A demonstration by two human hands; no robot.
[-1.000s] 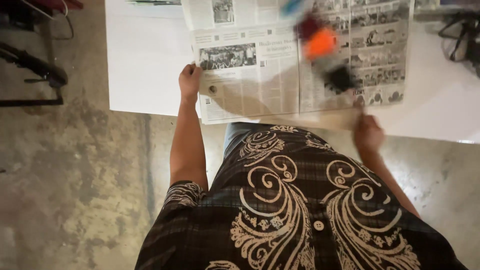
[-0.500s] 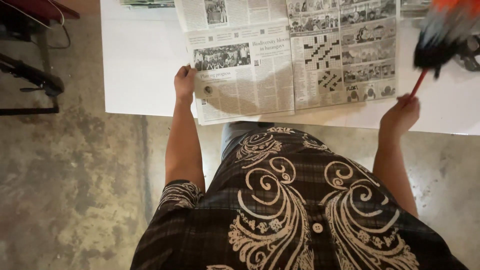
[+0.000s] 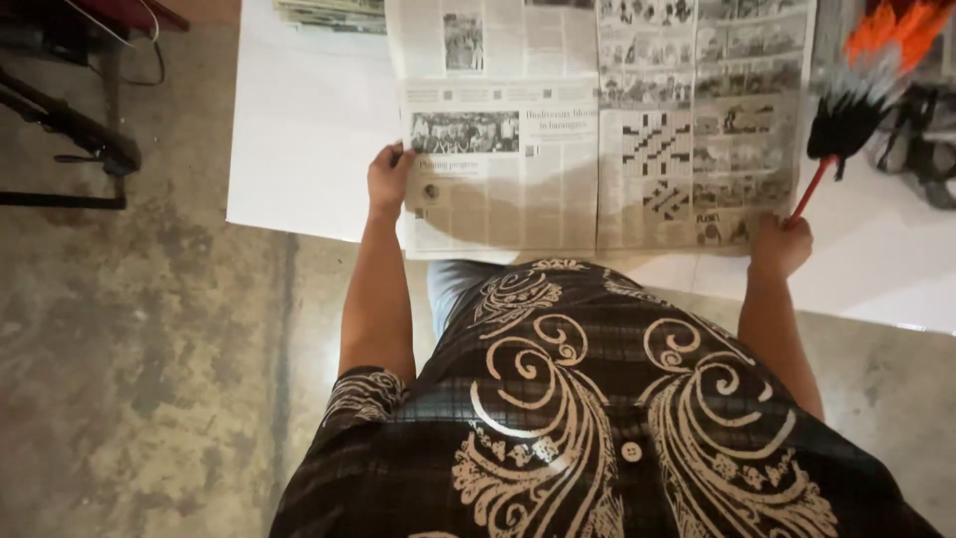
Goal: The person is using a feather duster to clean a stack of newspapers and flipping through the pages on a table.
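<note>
An open newspaper [image 3: 597, 139] lies spread on a white table [image 3: 309, 130]. My left hand [image 3: 388, 179] grips the paper's left edge near the bottom corner. My right hand [image 3: 780, 244] sits at the paper's lower right corner and is closed around the thin red handle of a feather duster [image 3: 846, 110]. The duster's black and orange feathers point up and to the right, off the paper's right edge, and look blurred.
A stack of folded newspapers [image 3: 329, 12] lies at the table's far edge. Dark cables or straps [image 3: 921, 139] rest on the table at the right. A black metal stand [image 3: 70, 130] stands on the stained concrete floor [image 3: 139, 349] to the left.
The duster has swung from over the middle of the newspaper to beyond its right edge. My right hand rose to the paper's lower right corner. My left hand kept its hold.
</note>
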